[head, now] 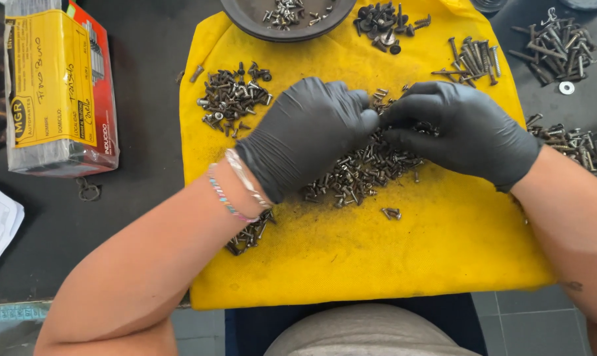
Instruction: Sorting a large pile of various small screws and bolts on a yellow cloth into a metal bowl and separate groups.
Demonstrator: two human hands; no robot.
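Dark bench (140,198) is carrying a yellow cloth (377,257), and I am watching both gloved hands working over its middle. I am seeing the left hand (308,135) and the right hand (463,132) meeting fingertip to fingertip, close together and pinching at something small between them; the glove fingers are hiding it, so I cannot tell whether either hand is actually clamped on a screw. The central heap of screws (361,171) is lying directly under and just toward me from that meeting point, touching the undersides of both hands. Its long axis is running diagonally, from lower left under the left wrist up to the right beneath the right fingers, so both hands are sitting about equally near it, the left covering the lower end.

Moving outward, I am noting a sorted pile of small dark screws (232,99) just beyond the left hand, and a row of longer screws (470,62) beyond the right. 2 loose screws (391,213) are lying apart, nearer me. A dark round dish (246,16) is sitting at the far edge, and a wrapped box (58,86) is resting well off to the left.
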